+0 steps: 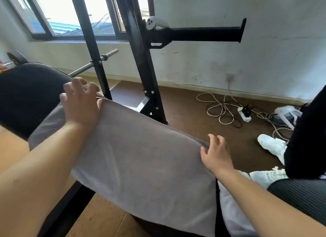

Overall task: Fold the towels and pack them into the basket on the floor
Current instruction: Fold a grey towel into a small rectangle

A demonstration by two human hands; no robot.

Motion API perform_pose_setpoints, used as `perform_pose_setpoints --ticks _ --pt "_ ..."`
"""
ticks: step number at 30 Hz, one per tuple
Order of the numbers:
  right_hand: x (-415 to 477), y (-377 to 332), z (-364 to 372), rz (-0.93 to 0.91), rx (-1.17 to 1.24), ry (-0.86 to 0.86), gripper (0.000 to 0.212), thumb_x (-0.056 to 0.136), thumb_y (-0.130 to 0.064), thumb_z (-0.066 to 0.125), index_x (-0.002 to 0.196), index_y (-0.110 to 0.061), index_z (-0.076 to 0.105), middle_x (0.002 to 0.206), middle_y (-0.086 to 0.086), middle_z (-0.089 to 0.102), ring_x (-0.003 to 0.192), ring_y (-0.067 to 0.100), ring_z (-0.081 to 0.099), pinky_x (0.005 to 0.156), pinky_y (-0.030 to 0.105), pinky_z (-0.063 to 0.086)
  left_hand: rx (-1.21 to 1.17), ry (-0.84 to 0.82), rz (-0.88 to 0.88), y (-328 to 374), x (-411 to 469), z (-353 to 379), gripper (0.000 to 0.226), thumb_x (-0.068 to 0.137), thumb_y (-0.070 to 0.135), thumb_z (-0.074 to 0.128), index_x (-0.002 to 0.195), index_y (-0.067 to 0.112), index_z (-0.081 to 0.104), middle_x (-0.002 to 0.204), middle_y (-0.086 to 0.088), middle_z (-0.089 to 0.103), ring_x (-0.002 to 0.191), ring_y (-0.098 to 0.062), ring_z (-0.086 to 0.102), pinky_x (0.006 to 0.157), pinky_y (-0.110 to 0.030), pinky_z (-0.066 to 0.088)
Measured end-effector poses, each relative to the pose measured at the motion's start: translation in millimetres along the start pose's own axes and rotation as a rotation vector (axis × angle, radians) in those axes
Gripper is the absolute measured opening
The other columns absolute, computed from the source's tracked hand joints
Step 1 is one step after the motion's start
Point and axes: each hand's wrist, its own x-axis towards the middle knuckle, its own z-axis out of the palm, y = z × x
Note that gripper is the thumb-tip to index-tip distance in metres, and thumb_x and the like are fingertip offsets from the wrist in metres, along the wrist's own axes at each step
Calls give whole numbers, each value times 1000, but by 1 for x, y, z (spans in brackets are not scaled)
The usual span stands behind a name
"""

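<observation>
A grey towel lies spread over a black padded bench, its near edge hanging off the side. My left hand rests flat on the towel's far left corner with fingers apart. My right hand touches the towel's far right corner, fingers spread and slightly curled over the edge. Neither hand visibly holds the cloth. A second pale cloth shows below my right forearm. No basket is in view.
A black metal rack with a side arm stands just behind the bench, a white controller on it. A barbell bar runs left. Cables and a power strip lie on the brown floor. A person's white shoes stand at right.
</observation>
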Motion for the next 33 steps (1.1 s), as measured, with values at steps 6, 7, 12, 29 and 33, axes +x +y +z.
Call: perform_pose_setpoints --ticks 6,7,12,29,33 --pt "-23 -57 -1 -329 -84 -87 67 98 -58 48 156 -31 30 166 9 19 154 33 14 121 57 22 132 -240 -145 1 -45 -29 45 91 52 64 118 15 63 123 -18 49 116 -44 49 94 -55 45" --pt "-28 -66 1 -374 -114 -137 69 98 -64 43 158 -38 22 169 5 10 156 30 5 122 61 16 155 -300 -173 -1 -55 -31 54 91 60 57 125 18 60 130 -18 48 123 -43 46 99 -55 43" --pt "-48 -83 17 -352 -129 -386 82 89 -84 22 157 -53 -12 166 -12 -30 152 25 -31 116 74 -8 232 -547 -228 -23 -73 -28 99 79 93 13 161 38 2 169 -15 -13 152 -47 -17 112 -75 -7" --pt "-95 -84 31 -220 -61 -373 93 82 -91 17 156 -48 -20 165 -7 -35 150 24 -35 116 74 -9 218 -321 -51 -27 -73 -37 67 93 64 39 148 26 45 158 -14 34 147 -38 25 119 -64 13" --pt "-103 -75 36 -235 -65 -322 93 79 -92 10 156 -49 -19 165 -9 -32 150 19 -35 117 72 -11 207 -475 -92 -22 -94 -28 89 89 81 18 162 32 7 171 -8 0 156 -34 -7 120 -67 -4"
